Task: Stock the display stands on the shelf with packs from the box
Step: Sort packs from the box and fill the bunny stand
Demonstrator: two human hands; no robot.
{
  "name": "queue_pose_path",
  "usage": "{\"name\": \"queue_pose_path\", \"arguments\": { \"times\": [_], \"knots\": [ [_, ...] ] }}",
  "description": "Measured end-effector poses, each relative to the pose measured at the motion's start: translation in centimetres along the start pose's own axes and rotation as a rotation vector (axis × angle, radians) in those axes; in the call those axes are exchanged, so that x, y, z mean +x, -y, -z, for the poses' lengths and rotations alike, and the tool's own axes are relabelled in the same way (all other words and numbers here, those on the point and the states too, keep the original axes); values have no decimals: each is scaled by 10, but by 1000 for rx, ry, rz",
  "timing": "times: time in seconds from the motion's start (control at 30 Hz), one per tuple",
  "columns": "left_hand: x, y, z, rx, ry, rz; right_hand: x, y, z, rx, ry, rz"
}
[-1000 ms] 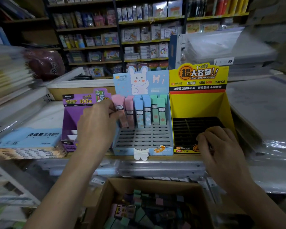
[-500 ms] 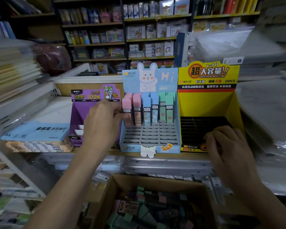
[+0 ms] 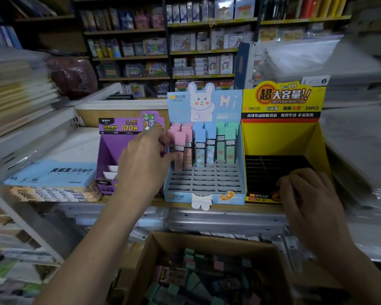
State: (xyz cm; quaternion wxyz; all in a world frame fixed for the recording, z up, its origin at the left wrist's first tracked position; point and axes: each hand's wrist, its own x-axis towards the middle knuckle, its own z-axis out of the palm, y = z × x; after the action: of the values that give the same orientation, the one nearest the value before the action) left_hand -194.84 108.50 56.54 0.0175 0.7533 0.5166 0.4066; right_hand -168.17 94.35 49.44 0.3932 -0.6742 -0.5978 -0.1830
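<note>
pinching the pink pack (image 3: 179,150) by its side with left hand (image 3: 144,160) fingers (image 3: 164,139)

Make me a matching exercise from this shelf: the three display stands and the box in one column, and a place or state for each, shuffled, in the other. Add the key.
Things
1. purple stand
2. blue rabbit stand
3. yellow stand
4. cardboard box

Places or states
A. below the shelf, loose packs inside
B. black slots, fingers of the right hand curled over its front edge
C. leftmost on the shelf, partly behind the left hand
D. pink, blue and green packs upright in its back rows

Pairs: 1-C, 2-D, 3-B, 4-A
</note>
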Motion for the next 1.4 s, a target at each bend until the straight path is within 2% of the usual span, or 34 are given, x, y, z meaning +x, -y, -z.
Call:
{"name": "queue_pose_path", "arguments": {
  "times": [0.1,0.23,0.37,0.5,0.7,0.93,1.13,1.33,1.4],
  "knots": [
    [-5,0,-2,-22,-81,-23,0,-1,-1,-7,-7,1],
    [-8,-8,-4,-76,-131,-195,1,-3,-3,-12,-1,13],
    [-10,-18,-16,105,-129,-297,1,-3,-3,-11,-6,12],
    [-12,-25,-34,260,-48,-333,1,-4,-3,-25,6,20],
    [-10,-23,-45,198,179,-461,1,-3,-2,-34,14,20],
    [-3,-30,-50,220,264,-437,1,-4,-3,-51,36,26],
    [4,-12,-23,-135,161,-318,1,-1,-1,-24,3,11],
    [20,12,5,-360,145,-104,1,-1,-1,-26,20,10],
    [20,13,4,-356,123,-88,1,0,-1,-22,13,7]
  ]
}}
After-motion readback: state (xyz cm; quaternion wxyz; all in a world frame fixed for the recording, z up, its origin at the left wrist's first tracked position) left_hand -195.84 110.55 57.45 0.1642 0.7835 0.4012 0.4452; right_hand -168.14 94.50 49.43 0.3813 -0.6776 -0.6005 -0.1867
